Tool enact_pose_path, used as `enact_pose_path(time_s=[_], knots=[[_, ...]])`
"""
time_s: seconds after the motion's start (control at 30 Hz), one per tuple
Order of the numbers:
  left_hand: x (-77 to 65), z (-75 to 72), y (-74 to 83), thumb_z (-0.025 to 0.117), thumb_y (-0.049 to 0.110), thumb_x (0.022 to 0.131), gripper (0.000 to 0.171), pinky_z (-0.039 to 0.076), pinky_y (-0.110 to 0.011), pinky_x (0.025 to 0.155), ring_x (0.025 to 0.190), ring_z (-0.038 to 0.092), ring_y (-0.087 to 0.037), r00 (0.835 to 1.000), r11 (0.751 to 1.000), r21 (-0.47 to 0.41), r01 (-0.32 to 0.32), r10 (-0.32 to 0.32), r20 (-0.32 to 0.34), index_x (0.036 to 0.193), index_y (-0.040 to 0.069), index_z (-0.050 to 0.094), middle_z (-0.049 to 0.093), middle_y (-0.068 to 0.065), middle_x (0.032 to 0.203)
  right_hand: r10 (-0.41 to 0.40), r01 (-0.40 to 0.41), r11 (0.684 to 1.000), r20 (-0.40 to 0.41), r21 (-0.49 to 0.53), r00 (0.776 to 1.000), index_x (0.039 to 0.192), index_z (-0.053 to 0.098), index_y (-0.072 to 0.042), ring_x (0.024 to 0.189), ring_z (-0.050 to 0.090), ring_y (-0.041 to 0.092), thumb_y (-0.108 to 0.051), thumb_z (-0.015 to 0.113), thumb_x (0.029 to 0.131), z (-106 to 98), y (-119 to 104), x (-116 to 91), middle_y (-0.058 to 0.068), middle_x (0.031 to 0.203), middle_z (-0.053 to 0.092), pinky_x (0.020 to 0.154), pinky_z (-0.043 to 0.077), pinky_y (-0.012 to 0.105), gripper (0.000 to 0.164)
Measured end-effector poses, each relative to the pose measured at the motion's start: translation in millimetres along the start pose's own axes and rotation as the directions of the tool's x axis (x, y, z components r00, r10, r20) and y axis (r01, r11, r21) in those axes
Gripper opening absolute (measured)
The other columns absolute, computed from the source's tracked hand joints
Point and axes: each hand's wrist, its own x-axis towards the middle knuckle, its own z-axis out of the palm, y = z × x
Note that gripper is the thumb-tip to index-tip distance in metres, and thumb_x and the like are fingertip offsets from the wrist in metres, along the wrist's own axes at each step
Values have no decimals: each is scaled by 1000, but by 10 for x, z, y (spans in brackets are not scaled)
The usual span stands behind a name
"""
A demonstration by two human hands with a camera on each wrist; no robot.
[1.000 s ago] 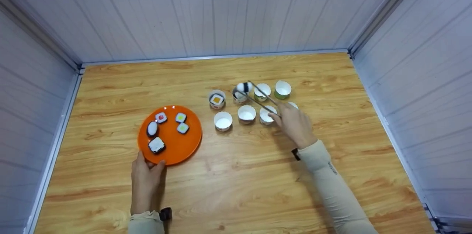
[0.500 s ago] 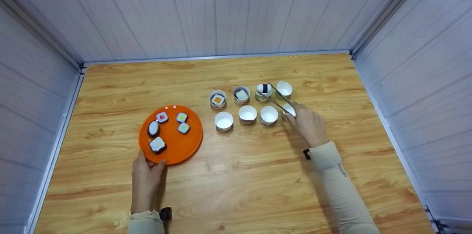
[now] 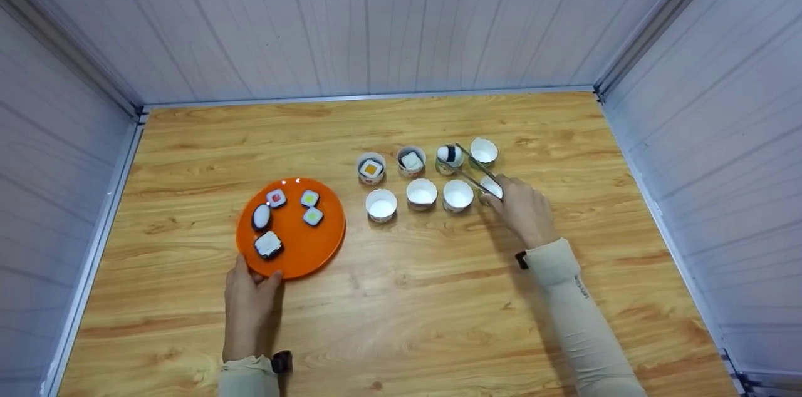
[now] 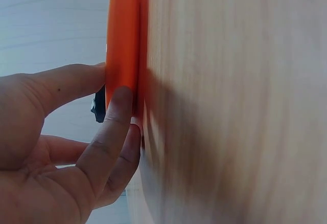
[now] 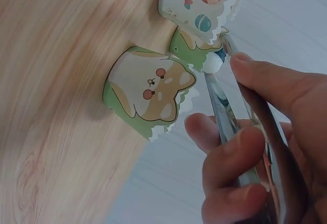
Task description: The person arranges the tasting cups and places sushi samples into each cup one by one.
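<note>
My left hand [image 3: 249,303] holds the near-left rim of an orange plate [image 3: 313,253], thumb on top and fingers at its outer side and underneath. Toy sushi pieces lie on the plate, among them a white-topped block [image 3: 268,245] and an oval piece [image 3: 261,216]. In my right hand [image 3: 525,210] is a pair of metal tongs [image 5: 225,106]. Their tips straddle a white sushi piece with a dark band [image 3: 449,154], which sits in the mouth of the third paper cup [image 3: 448,168] in the back row. The right wrist view shows this piece mostly hidden behind cups.
Paper cups stand in two rows; the back row's first two hold an orange-centred piece [image 3: 371,169] and a white piece [image 3: 411,161]. A dog-face cup [image 5: 148,88] stands under my right hand. Panel walls [image 3: 376,21] enclose the wooden table [image 3: 388,322] on three sides.
My right hand has moved right with the tongs, bringing the banded piece from over the second back cup into the third, where it now sits lower. The left hand stays at the plate.
</note>
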Motion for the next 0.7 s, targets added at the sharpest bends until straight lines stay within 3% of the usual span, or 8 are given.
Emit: enact_pose_path(time_s=[0.13, 0.37, 0.7], knots=[[-15, -7, -10, 64, 16, 98, 87, 29, -57, 110, 130, 34, -42, 1000, 1000, -6, -10, 10, 4, 156, -8, 3, 25, -37, 148, 6, -6, 1000, -4, 9, 1000, 121, 66, -3, 71, 65, 39, -38, 71, 93, -11, -11, 4, 17, 94, 68, 54, 50, 54, 45], [-45, -21, -39, 64, 12, 98, 82, 34, -55, 108, 129, 37, -41, 998, 998, -17, -67, 67, -15, 155, -10, 9, 28, -36, 146, -26, 26, 999, -26, 18, 999, 124, 65, -5, 66, 62, 33, -37, 71, 94, -35, -157, -6, 14, 89, 66, 52, 49, 51, 44], [-39, -6, -11, 64, 12, 98, 72, 38, -52, 104, 121, 42, -36, 998, 998, -34, -59, 58, -16, 153, -7, 21, 35, -29, 142, -191, 190, 980, 11, 58, 982, 129, 64, -9, 66, 59, 23, -44, 67, 95, 57, -809, -63, 6, 90, 65, 54, 49, 42, 49]])
